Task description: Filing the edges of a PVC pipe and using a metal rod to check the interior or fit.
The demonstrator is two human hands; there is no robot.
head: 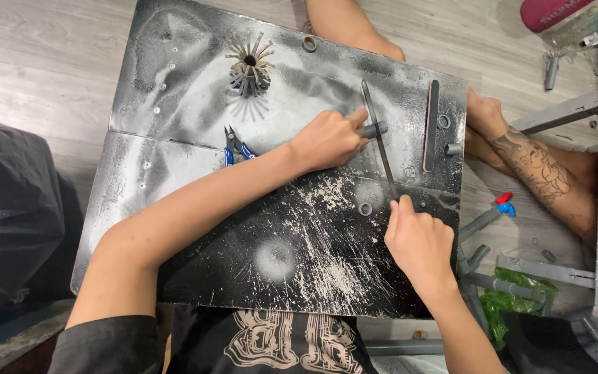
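Observation:
My left hand (327,140) pinches a short grey plastic tube piece (376,129) and holds it down on the black, paint-speckled board (174,173). My right hand (418,240) grips the near end of a long thin metal file (378,135), whose blade lies across the tube piece. A flat sanding stick (431,125) rests on the board just right of the file, with small grey rings (444,122) and a ring (365,208) nearby.
Blue-handled cutters (233,145) lie on the board left of my left hand. A spiky round grey part (249,69) stands at the board's far side. Grey plastic parts (500,280) and a green bag (513,301) litter the floor at right, beside my tattooed leg (541,170).

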